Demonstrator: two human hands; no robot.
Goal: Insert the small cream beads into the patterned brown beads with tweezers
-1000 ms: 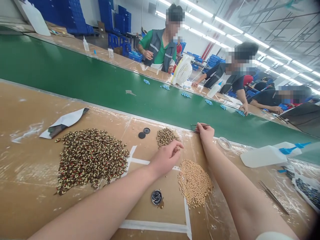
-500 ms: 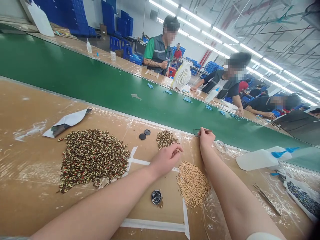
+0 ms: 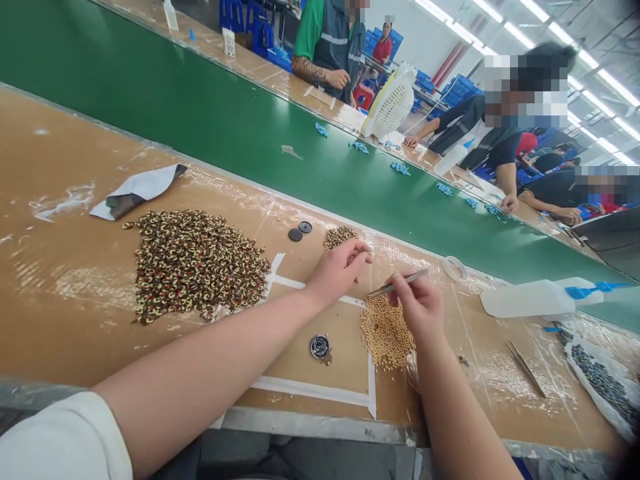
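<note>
My right hand (image 3: 423,308) grips a pair of metal tweezers (image 3: 383,291), their tips pointing left over the upper edge of a pile of small tan beads (image 3: 387,333). To its left, my left hand (image 3: 340,268) hovers with thumb and fingers curled together; what lies between them, if anything, is too small to make out. Just behind that hand lies a small heap of brown-and-cream pieces (image 3: 339,236). A small round dish of dark, shiny stuff (image 3: 319,347) stands on the table below my hands, inside a white tape outline (image 3: 315,391).
A large pile of dark, cream and red pieces (image 3: 200,267) spreads at left. Two black discs (image 3: 295,235) lie behind. At right are a squeeze bottle (image 3: 525,298), spare tweezers (image 3: 525,370) and a bag of dark bits (image 3: 603,383). Beyond runs a green belt (image 3: 200,127), with co-workers opposite.
My right hand has come from the belt's edge back toward me, bringing the tweezers to the tan beads. My left hand stays by the small heap. The camera view has tilted downward.
</note>
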